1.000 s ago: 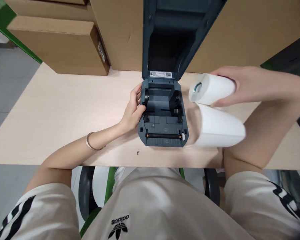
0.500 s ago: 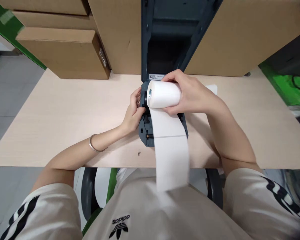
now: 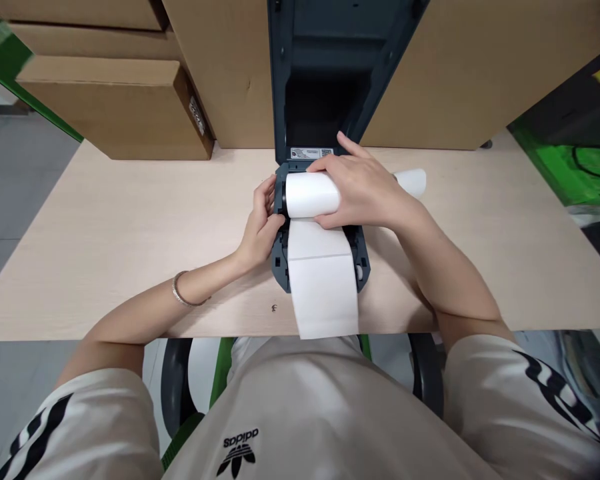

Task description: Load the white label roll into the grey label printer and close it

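A dark label printer (image 3: pixel 281 263) stands on the table with its lid (image 3: pixel 337 50) raised. Inside its body lies a white paper roll (image 3: pixel 310 195), seated against the left side. From the roll a white label strip (image 3: pixel 323 287) runs over the printer's front and past the table edge. My right hand (image 3: pixel 357 187) is closed over the right end of the roll, its index finger lifted off. With thumb and fingers, my left hand (image 3: pixel 263 230) grips the printer's left side; the tips of some fingers are hidden behind it.
Behind my right hand another white roll or curled paper (image 3: pixel 411 182) lies on the table (image 3: pixel 155 220). Cardboard boxes (image 3: pixel 105 113) line the back. At the far right is a green surface (image 3: pixel 555 167) with a black cable.
The roll has gone from tilted and raised to level inside the printer. Its paper strip has drawn back toward the printer. My right hand has come down and left with it.
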`<state>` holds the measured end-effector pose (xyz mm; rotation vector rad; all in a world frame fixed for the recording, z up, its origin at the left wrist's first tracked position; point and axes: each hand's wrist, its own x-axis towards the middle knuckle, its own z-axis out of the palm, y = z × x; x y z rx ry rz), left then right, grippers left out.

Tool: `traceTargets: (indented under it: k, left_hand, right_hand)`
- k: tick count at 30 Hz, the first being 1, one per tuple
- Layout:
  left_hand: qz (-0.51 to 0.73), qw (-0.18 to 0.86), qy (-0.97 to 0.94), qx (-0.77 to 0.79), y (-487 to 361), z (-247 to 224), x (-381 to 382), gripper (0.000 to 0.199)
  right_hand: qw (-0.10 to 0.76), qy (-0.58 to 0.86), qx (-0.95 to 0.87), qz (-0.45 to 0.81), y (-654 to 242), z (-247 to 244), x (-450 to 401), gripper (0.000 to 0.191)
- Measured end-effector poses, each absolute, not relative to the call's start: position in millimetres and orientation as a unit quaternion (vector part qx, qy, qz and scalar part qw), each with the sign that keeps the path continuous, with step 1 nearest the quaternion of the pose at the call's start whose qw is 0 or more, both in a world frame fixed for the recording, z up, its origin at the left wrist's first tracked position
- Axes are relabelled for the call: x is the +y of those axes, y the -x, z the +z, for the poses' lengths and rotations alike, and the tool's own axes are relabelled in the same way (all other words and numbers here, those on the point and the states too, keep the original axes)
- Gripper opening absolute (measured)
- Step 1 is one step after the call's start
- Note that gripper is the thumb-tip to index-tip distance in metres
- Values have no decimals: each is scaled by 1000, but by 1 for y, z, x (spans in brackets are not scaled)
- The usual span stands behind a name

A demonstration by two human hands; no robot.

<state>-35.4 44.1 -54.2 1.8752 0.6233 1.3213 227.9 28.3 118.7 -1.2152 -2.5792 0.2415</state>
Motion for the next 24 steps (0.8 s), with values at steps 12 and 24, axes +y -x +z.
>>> traceTargets:
  k: [12,24]
  left_hand:
    - [494,376,-739,261,38,-48,40,91]
    - [502,364,-740,261,41,-48,41,86]
  right_hand:
    - [176,432,-869,166,-250,113,46,75]
    - [67,442,-887,116,-232,89,49,83]
